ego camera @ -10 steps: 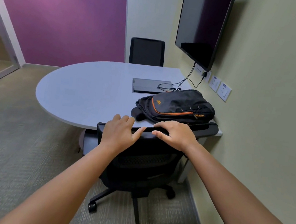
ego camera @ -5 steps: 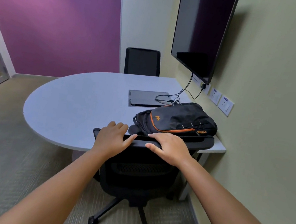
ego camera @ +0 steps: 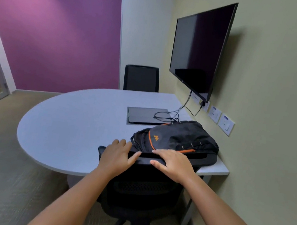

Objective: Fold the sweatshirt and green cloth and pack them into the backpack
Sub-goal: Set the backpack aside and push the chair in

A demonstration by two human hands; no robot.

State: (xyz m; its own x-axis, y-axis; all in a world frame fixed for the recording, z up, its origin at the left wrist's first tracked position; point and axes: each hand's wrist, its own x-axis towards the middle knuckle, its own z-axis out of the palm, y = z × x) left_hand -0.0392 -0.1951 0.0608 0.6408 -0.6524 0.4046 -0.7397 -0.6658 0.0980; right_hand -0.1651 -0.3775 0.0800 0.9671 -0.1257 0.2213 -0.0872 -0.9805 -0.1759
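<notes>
Both hands, left hand [ego camera: 118, 156] and right hand [ego camera: 173, 165], curled over chair back [ego camera: 144, 160]; backpack [ego camera: 176, 137] at 12–1 o'clock, long axis left-right, right hand nearer.

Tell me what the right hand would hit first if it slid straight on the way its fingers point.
Probably the left hand: the right hand points leftward along the chair back.

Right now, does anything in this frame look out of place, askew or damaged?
Nothing looks damaged or spilled. One oddity for this task: no sweatshirt or green cloth is in view. Only the black backpack lies on the table, while the left hand and right hand grip the chair backrest.
</notes>
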